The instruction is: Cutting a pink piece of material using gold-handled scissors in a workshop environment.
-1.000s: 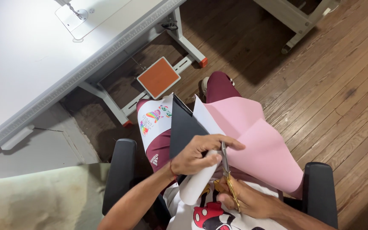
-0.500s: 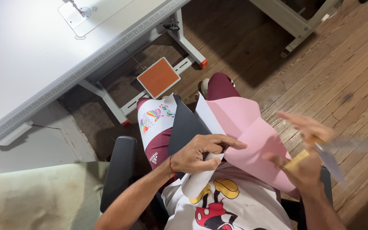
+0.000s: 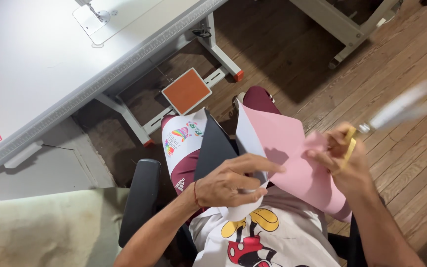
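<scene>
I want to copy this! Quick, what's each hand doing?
Left hand: closed on the white and dark sheets.
Right hand: closed on the scissors, beside the pink sheet.

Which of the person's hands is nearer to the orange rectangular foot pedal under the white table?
Left. The left hand grips folded fabric in the lap, just below the orange rectangular foot pedal. The right hand, holding yellow-handled scissors, sits farther right.
</scene>
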